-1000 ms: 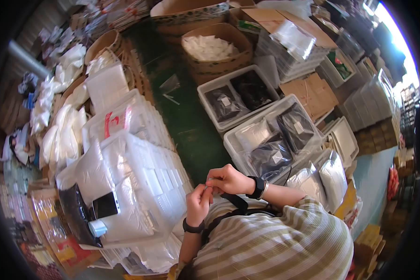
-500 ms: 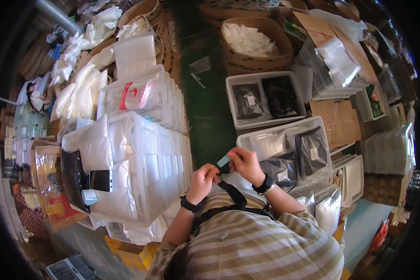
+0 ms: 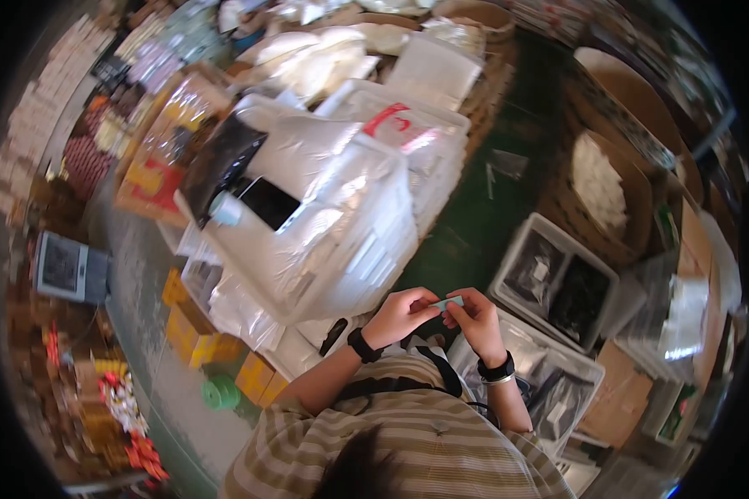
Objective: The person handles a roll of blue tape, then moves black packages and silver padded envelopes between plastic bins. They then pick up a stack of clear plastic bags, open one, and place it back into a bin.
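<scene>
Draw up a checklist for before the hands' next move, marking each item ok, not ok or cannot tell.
1. Pale blue strip in grip: ok; the left hand and right hand both have fingers on it.
2. One hand free for something else: not ok; both are at the strip.
3. Any print on the strip readable: cannot tell; too small here.
4. Smartphone clear of the hands: ok; it lies dark-screened on plastic-wrapped packets.
5. Pale blue roll in sight: ok; it sits beside the smartphone, apart from both hands.
</scene>
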The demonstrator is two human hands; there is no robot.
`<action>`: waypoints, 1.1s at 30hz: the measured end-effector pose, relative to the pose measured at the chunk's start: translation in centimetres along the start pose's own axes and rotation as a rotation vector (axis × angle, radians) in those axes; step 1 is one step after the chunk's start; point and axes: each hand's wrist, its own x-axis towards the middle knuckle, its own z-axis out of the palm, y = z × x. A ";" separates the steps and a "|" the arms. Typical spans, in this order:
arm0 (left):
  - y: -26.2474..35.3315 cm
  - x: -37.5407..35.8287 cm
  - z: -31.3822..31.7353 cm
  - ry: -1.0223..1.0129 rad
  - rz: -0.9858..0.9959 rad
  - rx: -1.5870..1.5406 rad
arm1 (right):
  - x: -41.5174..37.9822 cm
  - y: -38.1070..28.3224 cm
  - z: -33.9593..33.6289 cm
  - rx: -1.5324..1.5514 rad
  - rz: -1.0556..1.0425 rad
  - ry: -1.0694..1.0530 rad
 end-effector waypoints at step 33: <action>2.9 -1.4 -25.0 1.021 0.380 0.023 | -7.4 9.9 -7.6 -0.132 0.065 0.276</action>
